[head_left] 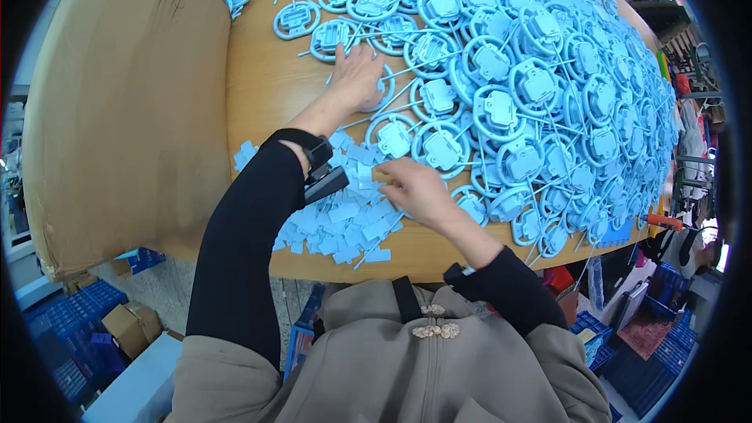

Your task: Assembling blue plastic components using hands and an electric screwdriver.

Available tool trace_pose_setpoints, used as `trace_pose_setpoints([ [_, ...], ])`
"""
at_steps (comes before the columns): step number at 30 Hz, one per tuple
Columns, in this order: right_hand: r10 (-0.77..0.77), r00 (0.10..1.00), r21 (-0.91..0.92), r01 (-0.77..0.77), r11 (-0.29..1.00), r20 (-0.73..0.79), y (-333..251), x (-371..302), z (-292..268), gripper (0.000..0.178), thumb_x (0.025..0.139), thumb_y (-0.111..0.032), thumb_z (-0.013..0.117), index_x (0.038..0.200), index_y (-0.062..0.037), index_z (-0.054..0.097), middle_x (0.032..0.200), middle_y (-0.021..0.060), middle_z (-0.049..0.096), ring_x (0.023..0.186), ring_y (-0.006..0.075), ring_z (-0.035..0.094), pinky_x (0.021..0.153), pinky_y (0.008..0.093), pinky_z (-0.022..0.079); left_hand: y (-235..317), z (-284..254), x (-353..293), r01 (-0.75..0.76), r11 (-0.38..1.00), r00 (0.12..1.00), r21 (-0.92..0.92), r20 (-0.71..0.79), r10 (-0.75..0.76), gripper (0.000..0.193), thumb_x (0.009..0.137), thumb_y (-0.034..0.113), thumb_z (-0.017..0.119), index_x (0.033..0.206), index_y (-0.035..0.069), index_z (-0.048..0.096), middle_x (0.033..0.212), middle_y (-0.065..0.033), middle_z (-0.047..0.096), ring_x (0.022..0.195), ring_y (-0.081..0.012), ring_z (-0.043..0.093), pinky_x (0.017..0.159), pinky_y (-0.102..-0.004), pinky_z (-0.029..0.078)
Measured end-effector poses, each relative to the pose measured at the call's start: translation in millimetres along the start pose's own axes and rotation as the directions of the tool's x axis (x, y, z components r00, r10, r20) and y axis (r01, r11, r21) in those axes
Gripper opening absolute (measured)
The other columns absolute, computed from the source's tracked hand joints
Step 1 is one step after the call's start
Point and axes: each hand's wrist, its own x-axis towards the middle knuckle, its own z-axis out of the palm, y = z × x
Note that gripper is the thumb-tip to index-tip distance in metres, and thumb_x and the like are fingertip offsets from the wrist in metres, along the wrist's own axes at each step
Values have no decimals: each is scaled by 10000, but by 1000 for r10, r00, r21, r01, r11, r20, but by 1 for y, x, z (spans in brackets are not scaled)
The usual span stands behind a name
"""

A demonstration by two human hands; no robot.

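On the wooden table (262,94) lies a large heap of light blue ring-shaped plastic parts (539,86), each with a flat block in its middle and some with a thin rod. My left hand (359,77) reaches to the heap's left edge, its fingers bent down on one of these parts (332,36). Another ring lies partly hidden beneath that palm. Nearer to me is a loose pile of small flat blue rectangular pieces (345,223). My right hand (421,192) is over the right side of this pile with curled fingers; whatever is between the fingertips is too small to make out.
A tall cardboard box (129,110) stands along the table's left side, with more blue parts behind it. Blue plastic crates (74,329) and a small carton (131,327) are on the floor at lower left. An orange-handled tool (664,222) lies at the right edge.
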Motion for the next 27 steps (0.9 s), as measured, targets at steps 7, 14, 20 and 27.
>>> trace_pose_setpoints([
  [7, 49, 998, -467, -23, 884, 43, 1, 23, 74, 221, 767, -121, 666, 943, -30, 568, 896, 129, 558, 790, 316, 651, 650, 409, 543, -34, 10, -86, 145, 981, 988, -125, 77, -136, 636, 663, 332, 774, 1219, 104, 565, 1214, -188, 494, 1158, -358, 459, 958, -438, 407],
  [14, -23, 948, 1, 24, 1000, -318, 0, 9, 55, 122, 807, -86, 646, 921, -53, 673, 897, 86, 630, 752, 277, 632, 690, 370, 519, -52, 2, -127, 221, 935, 974, -278, 15, -226, 829, 599, 397, 804, 1294, 54, 509, 1187, -216, 489, 1150, -377, 455, 950, -440, 407],
  [20, 513, 857, 937, -133, 324, -56, -24, -5, 39, 104, 904, -99, 619, 968, -28, 579, 862, 75, 670, 733, 147, 638, 707, 276, 530, -40, 17, -171, 128, 224, 857, -966, -6, -516, 700, 690, 330, 840, 1160, -46, 482, 1079, -159, 514, 995, -237, 560, 855, -372, 502],
  [27, 647, 763, 990, -104, 93, 19, -50, 7, 50, 124, 877, -128, 668, 911, -63, 568, 827, 58, 646, 674, 150, 626, 687, 303, 533, 42, 11, -162, -170, -407, 694, -897, 185, -696, 369, 840, 174, 736, 1009, 39, 436, 892, -65, 550, 766, -133, 577, 632, -290, 530],
])
